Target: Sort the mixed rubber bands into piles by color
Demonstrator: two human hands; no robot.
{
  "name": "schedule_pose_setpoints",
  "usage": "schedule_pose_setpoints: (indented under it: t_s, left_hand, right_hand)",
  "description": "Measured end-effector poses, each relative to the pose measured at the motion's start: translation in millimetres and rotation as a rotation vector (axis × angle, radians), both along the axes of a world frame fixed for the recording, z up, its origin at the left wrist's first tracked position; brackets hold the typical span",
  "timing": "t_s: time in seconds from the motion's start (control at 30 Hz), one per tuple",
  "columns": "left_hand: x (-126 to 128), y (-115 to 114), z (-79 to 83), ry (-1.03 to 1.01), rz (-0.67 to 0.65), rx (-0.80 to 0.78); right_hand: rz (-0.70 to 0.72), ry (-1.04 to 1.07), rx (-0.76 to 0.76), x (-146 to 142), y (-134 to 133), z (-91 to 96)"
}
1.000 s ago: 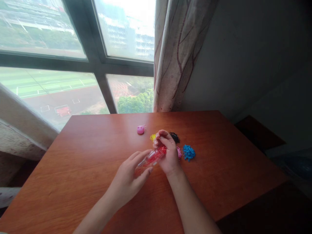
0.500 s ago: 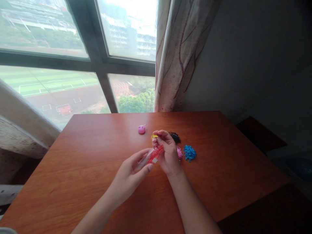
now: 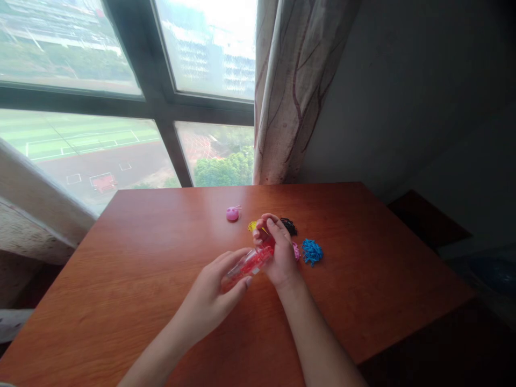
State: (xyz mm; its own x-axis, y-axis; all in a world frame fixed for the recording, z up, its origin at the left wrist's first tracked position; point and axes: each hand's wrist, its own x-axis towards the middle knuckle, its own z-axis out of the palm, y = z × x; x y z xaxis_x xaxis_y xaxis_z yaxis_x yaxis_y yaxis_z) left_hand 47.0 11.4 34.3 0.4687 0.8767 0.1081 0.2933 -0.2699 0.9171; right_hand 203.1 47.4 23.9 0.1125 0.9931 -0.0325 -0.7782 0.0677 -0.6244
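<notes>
My left hand [image 3: 220, 290] is wrapped round a small clear plastic container [image 3: 242, 266], tilted with its far end toward the right. Inside lie red bands [image 3: 257, 259], which look like small rubber bands. Cupped at that far end is my right hand [image 3: 279, 250], its fingers curved and apart, with red showing against the palm. Beyond its fingertips a yellow pile of bands [image 3: 252, 226] rests on the table. A black pile [image 3: 289, 226] and a pink pile [image 3: 296, 251] are partly hidden behind my right hand. The blue pile [image 3: 312, 251] lies farther right.
A pink rounded object [image 3: 232, 213] with a thin loop sits toward the back of the brown wooden table [image 3: 161, 242]. Behind the table are a window [image 3: 161, 107] and a patterned curtain [image 3: 286, 97]. A dark wall stands at the right.
The red bands are spread further along the container, and it tilts less steeply. My right fingers have opened slightly and shifted, so more of the yellow pile shows. The view has shifted slightly.
</notes>
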Motion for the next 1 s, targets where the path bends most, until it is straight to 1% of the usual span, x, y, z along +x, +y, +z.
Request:
schedule_pose_setpoints:
  t_s: [0.13, 0.27, 0.57, 0.8, 0.9, 1.0]
  left_hand:
    - [-0.5, 0.1, 2.5, 0.096, 0.0, 0.103]
    - [0.5, -1.4, 1.4, 0.15, 0.022, 0.145]
    - [4.2, -3.2, 2.2, 0.181, 0.053, 0.153]
    - [4.6, -2.9, 1.9, 0.146, 0.068, 0.136]
    - [3.9, -3.0, 1.8, 0.122, 0.072, 0.133]
    - [3.6, -2.7, 1.3, 0.099, 0.062, 0.127]
  right_hand:
    - [0.002, 0.004, 0.011, -0.3, 0.0, 0.4]
    - [0.018, 0.031, 0.014, -0.9, -1.2, 3.9]
    - [-0.047, -0.05, 0.054, -3.1, -5.3, 5.0]
    - [-0.027, -0.114, 0.116, -4.1, -7.7, 8.1]
    - [-0.009, -0.122, 0.16, -4.0, -6.6, 7.2]
    - [-0.01, -0.123, 0.173, -2.8, -5.4, 6.0]
